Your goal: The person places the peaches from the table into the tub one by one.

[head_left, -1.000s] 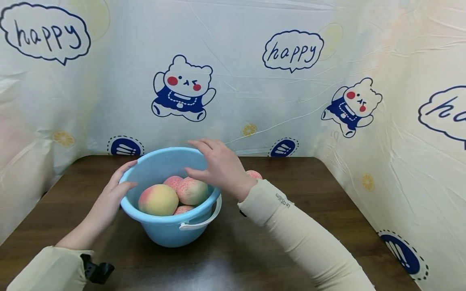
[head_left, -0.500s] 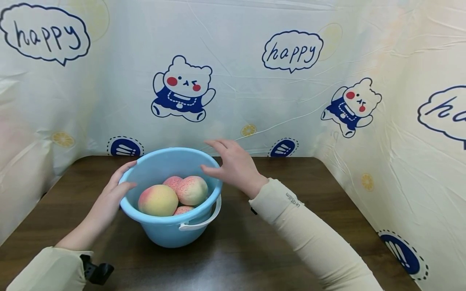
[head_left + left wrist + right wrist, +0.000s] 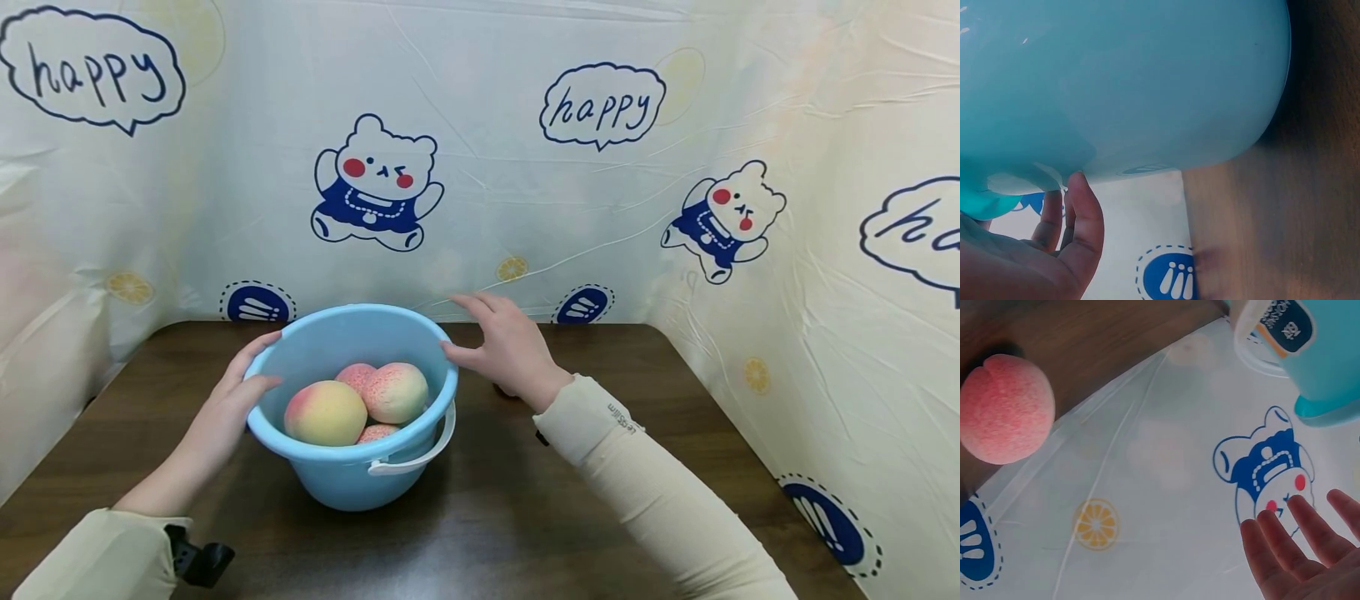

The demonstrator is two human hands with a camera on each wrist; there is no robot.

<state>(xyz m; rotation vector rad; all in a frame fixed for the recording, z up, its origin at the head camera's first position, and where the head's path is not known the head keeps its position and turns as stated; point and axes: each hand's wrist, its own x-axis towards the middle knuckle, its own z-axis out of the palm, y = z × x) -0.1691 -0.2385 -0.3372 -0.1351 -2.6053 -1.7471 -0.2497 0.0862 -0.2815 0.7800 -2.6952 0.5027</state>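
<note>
A light blue bucket stands upright on the table with several peaches inside. One peach is yellow with a pink side; a pink-speckled peach leans beside it. At the bucket's left rim my left hand holds on, thumb over the edge; the left wrist view has its fingertips against the blue wall. My right hand is over the right rim's outer side, fingers spread and holding nothing. Another pink peach lies on the table, seen in the right wrist view; in the head view the right hand hides it.
The brown wooden table runs back to a white patterned curtain that also hangs at both sides. A white handle droops along the bucket's near right side. Small black wrist camera sits on the left wrist.
My right hand has moved right, from over the bucket's mouth to beside its right rim. The peach on the table, partly visible earlier, is now behind that hand. Left hand and bucket stay put.
</note>
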